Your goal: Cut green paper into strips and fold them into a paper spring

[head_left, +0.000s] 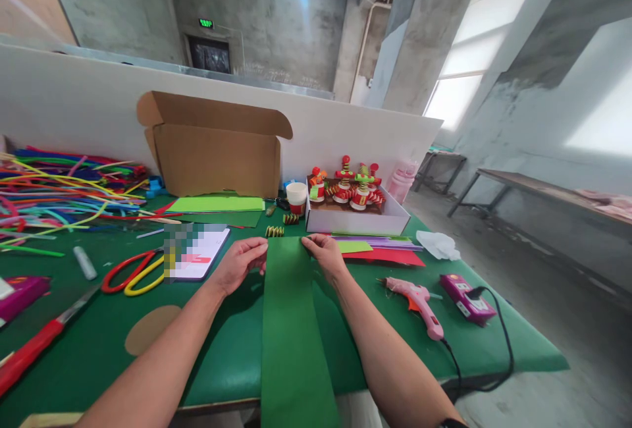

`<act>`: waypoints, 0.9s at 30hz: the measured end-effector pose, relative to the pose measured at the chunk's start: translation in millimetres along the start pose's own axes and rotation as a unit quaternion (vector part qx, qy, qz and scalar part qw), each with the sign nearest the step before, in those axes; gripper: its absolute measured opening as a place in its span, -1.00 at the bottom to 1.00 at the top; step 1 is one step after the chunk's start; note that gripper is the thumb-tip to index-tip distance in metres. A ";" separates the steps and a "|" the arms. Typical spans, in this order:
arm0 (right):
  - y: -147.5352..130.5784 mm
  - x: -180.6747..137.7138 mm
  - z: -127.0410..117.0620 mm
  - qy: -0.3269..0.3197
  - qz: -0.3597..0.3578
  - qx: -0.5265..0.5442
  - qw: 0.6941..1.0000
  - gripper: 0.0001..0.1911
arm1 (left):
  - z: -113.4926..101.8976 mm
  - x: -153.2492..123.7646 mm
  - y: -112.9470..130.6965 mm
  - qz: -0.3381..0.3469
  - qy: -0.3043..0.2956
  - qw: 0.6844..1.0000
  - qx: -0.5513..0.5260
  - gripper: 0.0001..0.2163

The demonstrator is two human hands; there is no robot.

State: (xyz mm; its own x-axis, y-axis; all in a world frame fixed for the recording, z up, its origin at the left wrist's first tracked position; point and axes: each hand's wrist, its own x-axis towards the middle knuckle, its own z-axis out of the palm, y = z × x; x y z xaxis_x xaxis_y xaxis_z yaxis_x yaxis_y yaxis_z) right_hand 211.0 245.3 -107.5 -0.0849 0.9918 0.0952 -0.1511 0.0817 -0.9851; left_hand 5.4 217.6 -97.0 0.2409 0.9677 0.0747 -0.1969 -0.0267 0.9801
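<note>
A long strip of dark green paper (291,329) hangs from both hands, its lower end running past the table's front edge toward me. My left hand (241,263) pinches the upper left corner between thumb and fingers. At the upper right corner, my right hand (323,255) grips the strip in the same way. Just beyond the strip's top edge lie two small folded paper springs, a yellow-green one (274,232) and a red-and-dark one (291,218). To the left of my left hand are a phone (210,253) and red-and-yellow-handled scissors (143,273).
A white box (358,220) of red paper figures stands behind, with a paper cup (296,197) and cardboard box (217,158). On the right are a pink glue gun (417,299) and purple power strip (468,299). At left lie pipe cleaners (64,191) and a red-handled knife (39,342).
</note>
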 end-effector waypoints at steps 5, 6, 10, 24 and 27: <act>-0.3 -0.1 -0.6 -0.002 -0.004 -0.002 1.000 -0.58 | -0.4 -0.6 0.8 -0.001 0.002 1.000 0.001 -0.73; -0.4 -0.1 -0.6 -0.002 -0.004 -0.003 1.000 -0.58 | -0.5 -0.6 0.8 -0.002 0.002 1.000 0.002 -0.74; -0.5 0.1 -0.2 -0.002 -0.004 -0.005 1.000 -0.58 | -1.0 0.2 0.3 -0.005 0.001 1.000 0.008 -0.74; 4.7 1.3 1.3 -0.002 -0.010 -0.023 1.000 -0.58 | 5.6 -0.6 1.8 -0.010 0.008 0.996 0.091 -0.84; 4.9 0.3 1.3 -0.018 -0.005 -0.036 0.999 -0.57 | 5.1 1.5 -1.3 -0.005 0.034 0.993 0.109 -0.83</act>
State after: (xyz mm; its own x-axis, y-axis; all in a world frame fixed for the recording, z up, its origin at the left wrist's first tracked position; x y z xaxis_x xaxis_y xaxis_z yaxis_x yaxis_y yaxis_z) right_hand 209.0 245.9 -112.1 -0.1188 0.9869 0.1089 -0.0814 0.0996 -0.9917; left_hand 10.9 217.8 -97.3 0.1746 0.9828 0.0603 0.0172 -0.0643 0.9978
